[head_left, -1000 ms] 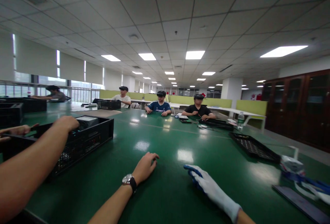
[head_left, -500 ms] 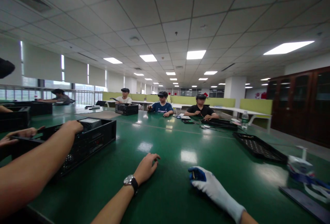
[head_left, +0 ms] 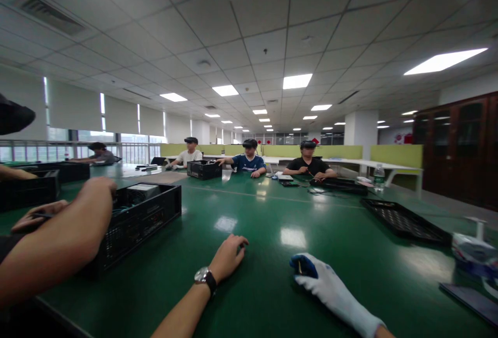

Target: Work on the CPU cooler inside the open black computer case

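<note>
My left hand (head_left: 229,257), bare with a wristwatch (head_left: 205,279) on its wrist, rests on the green table (head_left: 257,296). Its fingers bend loosely, a little apart, and nothing shows in them. To its right lies my right hand (head_left: 311,269) in a white glove with a blue palm. Those gloved fingers are curled round a thin yellowish piece (head_left: 300,267), too small to name. At the left, a co-worker's arm (head_left: 70,234) reaches over an open black computer case (head_left: 143,229); the co-worker's other hand is beside it.
A black slotted panel (head_left: 404,221) lies at the right, with a flat dark device (head_left: 469,301) near the edge. A plastic bottle (head_left: 378,176) stands farther back. Several people sit across the table, one touching another black case (head_left: 204,170).
The view has shifted slightly, with my hands in nearly the same pose. At the left, the co-worker's arm has drawn back from the case. A person opposite has reached to the far case.
</note>
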`<state>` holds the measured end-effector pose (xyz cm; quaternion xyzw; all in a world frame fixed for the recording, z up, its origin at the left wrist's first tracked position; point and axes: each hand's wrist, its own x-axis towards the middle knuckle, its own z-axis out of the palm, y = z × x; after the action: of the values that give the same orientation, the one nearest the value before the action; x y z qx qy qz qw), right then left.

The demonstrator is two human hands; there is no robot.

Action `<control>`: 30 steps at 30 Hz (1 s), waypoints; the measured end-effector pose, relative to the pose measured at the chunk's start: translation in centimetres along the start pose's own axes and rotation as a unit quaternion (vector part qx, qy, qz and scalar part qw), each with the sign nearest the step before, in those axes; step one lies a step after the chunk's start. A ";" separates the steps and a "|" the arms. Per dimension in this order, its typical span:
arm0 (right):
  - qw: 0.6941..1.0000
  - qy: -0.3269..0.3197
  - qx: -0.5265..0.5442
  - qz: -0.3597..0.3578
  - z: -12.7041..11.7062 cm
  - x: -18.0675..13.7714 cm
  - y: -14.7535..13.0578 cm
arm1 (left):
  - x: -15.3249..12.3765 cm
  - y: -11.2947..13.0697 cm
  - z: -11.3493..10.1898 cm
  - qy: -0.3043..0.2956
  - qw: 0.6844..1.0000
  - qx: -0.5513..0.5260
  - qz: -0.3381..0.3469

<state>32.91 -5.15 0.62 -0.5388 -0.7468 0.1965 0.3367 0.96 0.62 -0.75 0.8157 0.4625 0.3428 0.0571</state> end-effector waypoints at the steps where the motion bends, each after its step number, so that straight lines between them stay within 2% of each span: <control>1: 1.000 -0.001 -0.012 -0.002 0.1 -0.1 0.1 | 0.0 0.1 0.0 0.000 1.000 0.001 0.001; 8: 0.994 -0.045 -0.045 -0.083 0.9 -0.7 -0.3 | 0.0 0.2 -0.2 -0.009 1.000 0.005 0.009; 18: 0.996 0.040 -0.059 -0.051 1.7 0.0 1.3 | 0.0 0.1 0.0 -0.021 1.000 0.004 0.014; 20: 0.997 0.034 -0.054 -0.045 1.5 0.0 1.1 | -0.1 0.2 -0.1 -0.024 1.000 0.004 0.015; 24: 0.997 -0.027 -0.058 -0.037 1.2 -0.1 0.1 | -0.1 0.3 -0.1 -0.029 0.999 0.003 0.014; 30: 0.996 -0.022 -0.056 -0.063 1.3 -0.2 -0.2 | 0.0 0.2 0.2 -0.034 0.999 0.002 0.014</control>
<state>31.90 -5.29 -0.19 -0.5043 -0.7964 0.1442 0.3012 1.20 0.54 -0.84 0.8336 0.4495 0.3142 0.0662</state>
